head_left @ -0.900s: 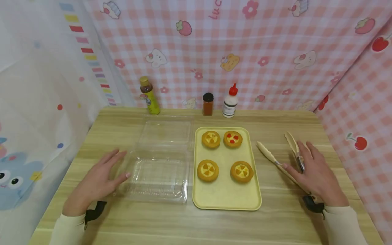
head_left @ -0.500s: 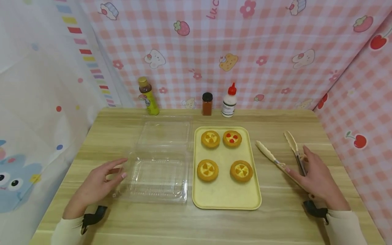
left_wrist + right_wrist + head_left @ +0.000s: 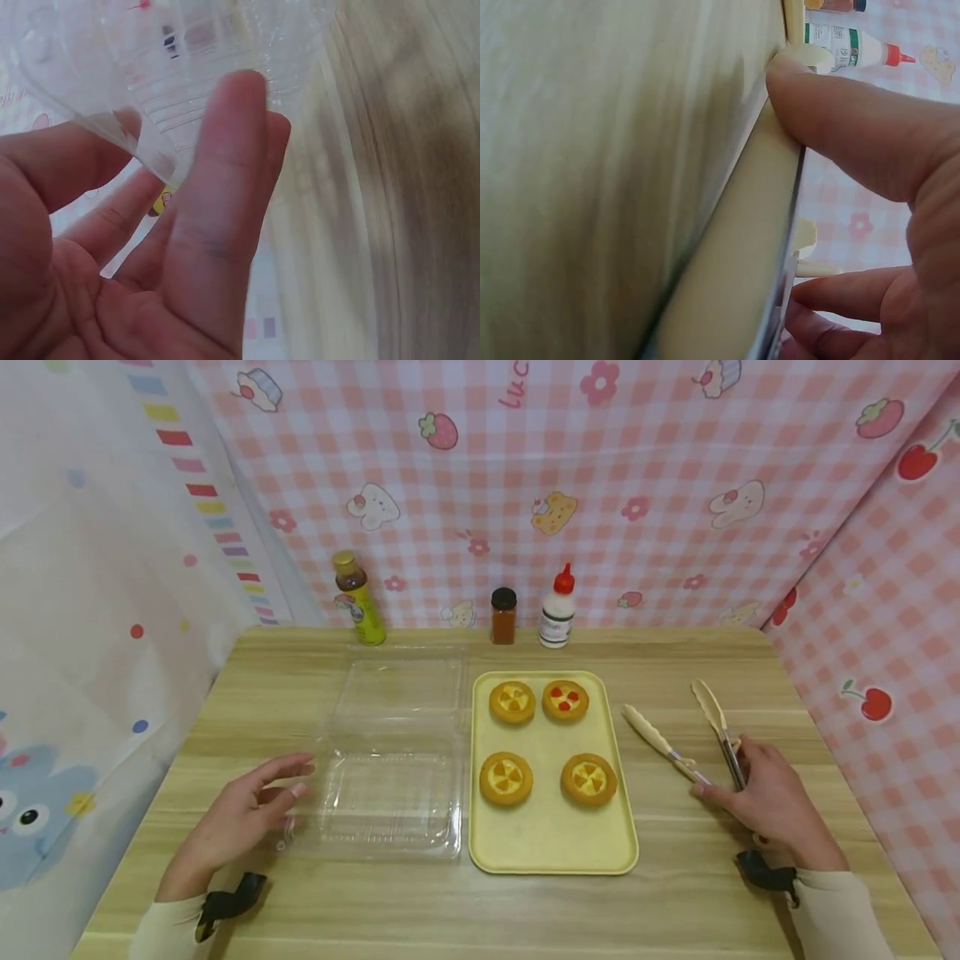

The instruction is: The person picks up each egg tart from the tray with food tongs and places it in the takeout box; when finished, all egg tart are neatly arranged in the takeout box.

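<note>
A clear plastic clamshell box (image 3: pixel 390 793) lies with its lid folded back on the table. My left hand (image 3: pixel 240 810) is at the box's left side, its fingers and thumb loosely bent and apart. In the left wrist view, the box's clear edge (image 3: pixel 135 150) reaches in between thumb and fingers. At the right, a pair of tongs (image 3: pixel 726 747) with cream tips lies spread. My right hand (image 3: pixel 776 802) grips it across both arms, thumb (image 3: pixel 840 112) against one arm and fingers around the other.
Between the hands sits a yellow tray (image 3: pixel 551 852) with several tarts, one of them (image 3: pixel 566 701) topped with red pieces. Along the back stand a yellow-green bottle (image 3: pixel 362 606), a black-capped spice jar (image 3: pixel 503 618) and a white squeeze bottle (image 3: pixel 557 614). Patterned cloth (image 3: pixel 450 477) hangs behind.
My right hand's spread fingers have lowered and closed in around the tongs. The left hand's fingers have drawn closer together beside the box. Box, tray and tarts stay in place.
</note>
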